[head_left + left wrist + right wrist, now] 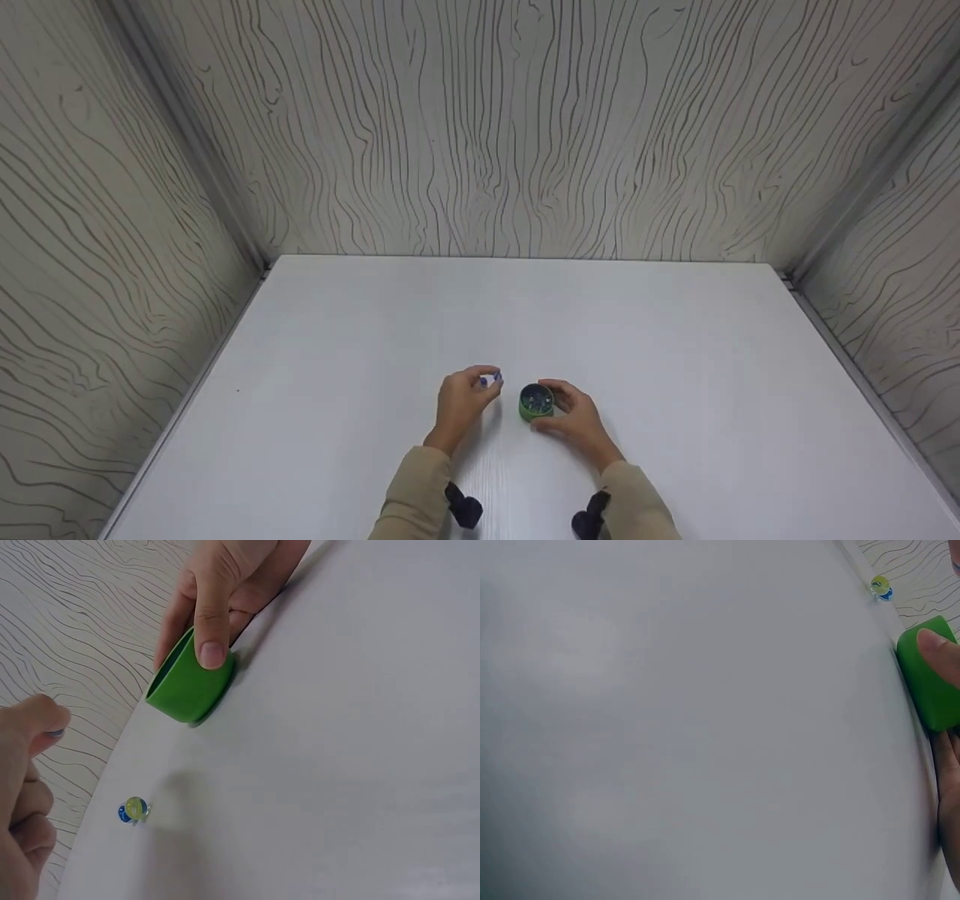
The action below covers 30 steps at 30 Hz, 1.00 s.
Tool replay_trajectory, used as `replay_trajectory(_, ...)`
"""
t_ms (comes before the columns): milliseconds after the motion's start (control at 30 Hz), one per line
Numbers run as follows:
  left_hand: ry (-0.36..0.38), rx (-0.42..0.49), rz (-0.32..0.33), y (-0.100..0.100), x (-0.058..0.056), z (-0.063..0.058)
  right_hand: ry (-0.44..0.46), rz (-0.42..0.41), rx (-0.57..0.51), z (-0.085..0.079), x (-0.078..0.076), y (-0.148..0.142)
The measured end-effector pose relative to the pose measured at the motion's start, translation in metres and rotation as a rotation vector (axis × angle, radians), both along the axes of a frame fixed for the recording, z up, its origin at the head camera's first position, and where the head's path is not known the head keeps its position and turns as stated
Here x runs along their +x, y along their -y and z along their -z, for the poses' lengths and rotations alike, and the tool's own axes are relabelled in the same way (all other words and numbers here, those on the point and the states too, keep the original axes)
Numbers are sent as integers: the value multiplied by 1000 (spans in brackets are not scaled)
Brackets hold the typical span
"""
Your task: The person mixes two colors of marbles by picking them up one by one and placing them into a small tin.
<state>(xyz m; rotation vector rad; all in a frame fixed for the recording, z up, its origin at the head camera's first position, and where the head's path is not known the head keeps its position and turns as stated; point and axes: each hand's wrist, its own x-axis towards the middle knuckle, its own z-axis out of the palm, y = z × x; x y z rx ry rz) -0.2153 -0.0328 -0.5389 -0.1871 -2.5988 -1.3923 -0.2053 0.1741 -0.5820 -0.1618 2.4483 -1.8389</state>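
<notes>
A small green cup (536,403) with a dark inside stands on the white table, several shiny marbles lying in it. My right hand (574,421) grips the cup from the right side, its thumb on the near wall. Just left of the cup, my left hand (461,405) is raised over the table. Between its thumb and forefinger it pinches a small blue marble (56,733), mostly hidden by the fingertips. Below that hand, glass marbles (135,808), one blue and one yellowish, lie close together on the tabletop.
The white table (360,322) reaches to a back wall (480,135) with a wood-grain line pattern. Similar panels (90,225) close off the left and right sides. Black wrist mounts (465,510) stick out from both sleeves.
</notes>
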Motion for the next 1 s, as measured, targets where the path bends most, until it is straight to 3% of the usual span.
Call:
replay_trajectory(267,-22,-19,60,-2,-1,-3,19,2,-13,-2,0,0)
replay_trajectory(1000,7,-86,195,-9,-4,-11,0,-14,-23,-1,0,1)
